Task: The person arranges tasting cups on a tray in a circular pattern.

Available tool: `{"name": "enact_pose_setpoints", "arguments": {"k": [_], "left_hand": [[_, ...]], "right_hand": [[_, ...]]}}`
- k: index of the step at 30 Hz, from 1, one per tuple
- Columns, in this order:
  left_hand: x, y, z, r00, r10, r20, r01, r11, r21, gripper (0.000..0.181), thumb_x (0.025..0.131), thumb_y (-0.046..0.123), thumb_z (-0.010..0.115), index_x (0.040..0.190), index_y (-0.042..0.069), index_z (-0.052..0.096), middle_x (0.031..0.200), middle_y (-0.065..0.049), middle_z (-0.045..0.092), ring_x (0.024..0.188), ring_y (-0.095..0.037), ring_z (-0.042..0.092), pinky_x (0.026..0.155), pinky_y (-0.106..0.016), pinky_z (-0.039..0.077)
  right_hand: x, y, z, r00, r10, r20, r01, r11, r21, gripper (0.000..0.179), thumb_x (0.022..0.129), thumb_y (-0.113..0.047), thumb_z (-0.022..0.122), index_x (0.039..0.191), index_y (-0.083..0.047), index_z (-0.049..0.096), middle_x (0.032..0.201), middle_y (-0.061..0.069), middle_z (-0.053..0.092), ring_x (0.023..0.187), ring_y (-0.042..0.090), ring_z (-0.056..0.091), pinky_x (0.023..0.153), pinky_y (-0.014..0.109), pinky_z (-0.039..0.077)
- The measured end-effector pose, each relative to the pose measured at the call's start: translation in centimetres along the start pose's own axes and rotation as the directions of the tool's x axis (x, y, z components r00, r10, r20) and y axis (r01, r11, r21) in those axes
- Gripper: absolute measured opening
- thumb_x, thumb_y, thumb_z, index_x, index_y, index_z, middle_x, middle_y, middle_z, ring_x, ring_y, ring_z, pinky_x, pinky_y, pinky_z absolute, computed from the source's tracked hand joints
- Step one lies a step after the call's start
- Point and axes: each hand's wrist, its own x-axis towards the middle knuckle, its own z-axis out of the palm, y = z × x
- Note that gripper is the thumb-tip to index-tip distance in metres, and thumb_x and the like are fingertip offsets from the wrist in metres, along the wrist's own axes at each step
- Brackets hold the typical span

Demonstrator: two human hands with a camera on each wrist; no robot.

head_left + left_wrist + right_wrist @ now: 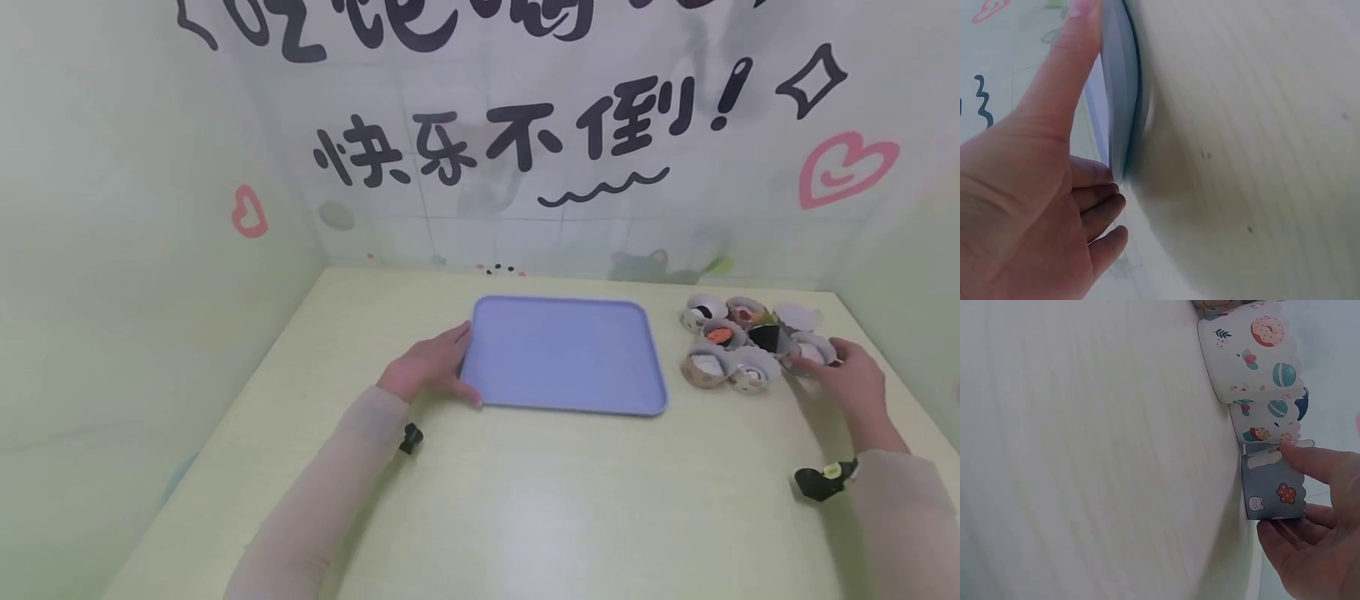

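A light purple rectangular tray [562, 354] lies flat on the table. My left hand [429, 367] touches its near left corner, the fairly straight thumb at the front edge and the fingers along the left side. In the left wrist view, the tray's rim [1121, 81] runs between the thumb and fingers. At the right, my right hand [851, 379] holds a grey scalloped paper cup [1275, 487] between thumb and fingers. This cup stands at the right end of a cluster of paper cups and has something whitish inside.
Beside the held cup stand several patterned paper cups [753, 369], close together, some with small food-like pieces such as an orange-topped one [720, 335]. Walls [495, 242] border the pale table [525, 500] at the back and sides. A black device [823, 482] sits at my right wrist.
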Motion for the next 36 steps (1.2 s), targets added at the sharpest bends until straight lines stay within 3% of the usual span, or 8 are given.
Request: {"name": "enact_pose_setpoints", "arguments": {"k": [7, 17, 26, 36], "left_hand": [[-0.3, 0.4, -0.3, 1.000, -0.020, 0.021, 0.021, 0.999, -0.034, 0.135, 0.068, 0.067, 0.079, 0.160, 0.003, 0.005, 0.169, -0.014, 0.002, 0.156, -0.030, 0.012, 0.126, -0.043, 0.023], [-0.4, 0.2, -0.1, 1.000, 0.007, 0.014, -0.006, 0.999, -0.042, 0.134, 0.069, 0.068, 0.079, 0.160, 0.004, 0.003, 0.169, -0.012, 0.000, 0.156, -0.029, 0.012, 0.126, -0.043, 0.023], [-0.3, 0.3, -0.5, 1.000, 0.024, 0.004, -0.024, 1.000, 0.006, 0.135, 0.068, 0.069, 0.079, 0.159, 0.001, 0.006, 0.169, -0.014, 0.004, 0.156, -0.030, 0.016, 0.125, -0.043, 0.026], [0.0, 0.1, -0.2, 0.999, 0.037, -0.014, -0.036, 0.999, 0.036, 0.135, 0.066, 0.071, 0.078, 0.159, 0.001, 0.010, 0.169, -0.015, 0.008, 0.154, -0.032, 0.020, 0.124, -0.044, 0.028]], "right_hand": [[0.1, 0.0, 0.2, 0.999, 0.042, 0.012, -0.043, 0.999, 0.015, 0.091, 0.099, -0.047, 0.052, 0.152, 0.015, 0.010, 0.154, 0.043, 0.014, 0.139, 0.063, 0.020, 0.113, 0.071, 0.025], [0.1, -0.1, 0.1, 0.997, 0.076, 0.000, -0.076, 0.997, 0.009, 0.088, 0.099, -0.047, 0.051, 0.153, 0.012, 0.014, 0.156, 0.041, 0.015, 0.140, 0.061, 0.021, 0.113, 0.070, 0.026], [0.1, 0.0, -0.4, 0.999, 0.048, -0.015, -0.048, 0.999, 0.005, 0.085, 0.100, -0.045, 0.051, 0.152, 0.013, 0.018, 0.154, 0.042, 0.019, 0.139, 0.062, 0.022, 0.113, 0.071, 0.025], [-0.4, 0.0, -0.9, 0.999, -0.003, -0.038, 0.002, 1.000, -0.023, 0.084, 0.099, -0.045, 0.053, 0.149, 0.015, 0.022, 0.147, 0.046, 0.028, 0.132, 0.061, 0.030, 0.104, 0.070, 0.033]]}}
